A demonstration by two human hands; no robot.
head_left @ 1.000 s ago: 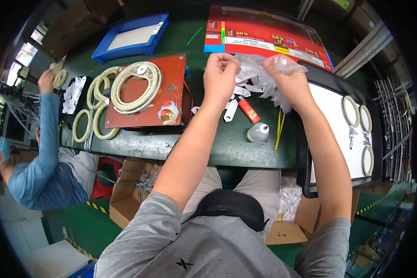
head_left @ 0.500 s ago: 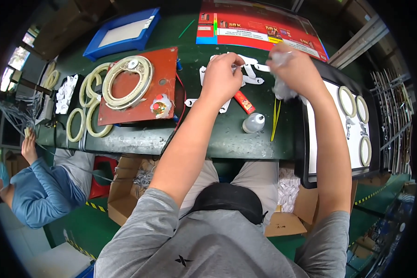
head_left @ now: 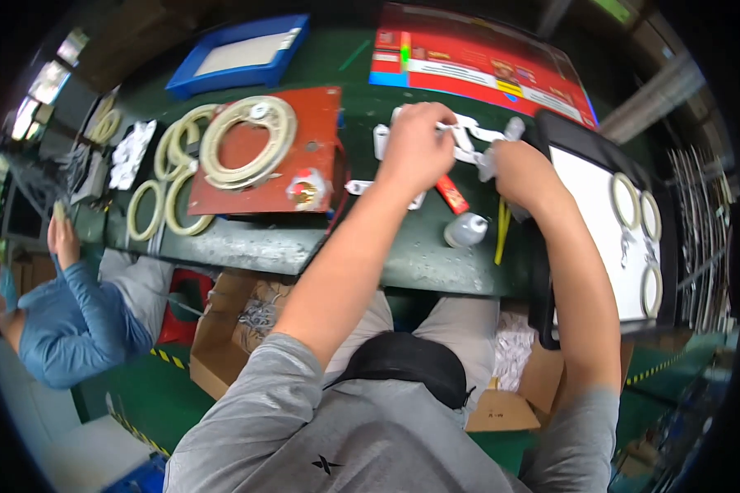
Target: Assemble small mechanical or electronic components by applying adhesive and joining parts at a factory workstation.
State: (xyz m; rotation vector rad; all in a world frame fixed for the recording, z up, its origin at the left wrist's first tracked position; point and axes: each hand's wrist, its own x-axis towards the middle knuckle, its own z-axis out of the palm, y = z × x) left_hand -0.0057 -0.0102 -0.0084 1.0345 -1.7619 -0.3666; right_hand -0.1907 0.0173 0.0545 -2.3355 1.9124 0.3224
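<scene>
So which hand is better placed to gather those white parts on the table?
Probably the left hand: it is right among the white parts, while the right hand holds crumpled clear plastic.

The bag (head_left: 487, 166) is of thin clear plastic, wrinkled and a little shiny. The white pieces (head_left: 487, 134) look like smooth plastic, and the bottle (head_left: 466, 231) is of milky plastic. The table (head_left: 436, 269) has a smooth, slightly glossy top. The red board (head_left: 316, 127) looks matt and worn. The box (head_left: 214, 353) is of matt cardboard; the shirt (head_left: 386, 435) is grey cloth.
</scene>
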